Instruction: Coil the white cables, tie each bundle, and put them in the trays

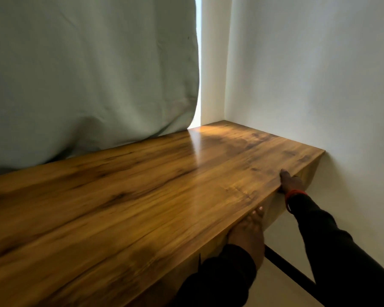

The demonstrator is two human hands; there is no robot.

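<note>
Both hands, left hand and right hand, gripping the wooden table front edge.

Two hands hold on at an edge

The left hand is nearer, low in the view, with its fingers bent over the edge of the table; only the fingertips and the back of the hand show. The right hand is farther away along the same edge. Its thumb lies on top and the rest of the hand hangs below, so how its fingers lie cannot be seen. Both arms wear dark sleeves. The right arm is stretched out long. A red band sits round the right wrist. The picture is a bit blurry.
</note>
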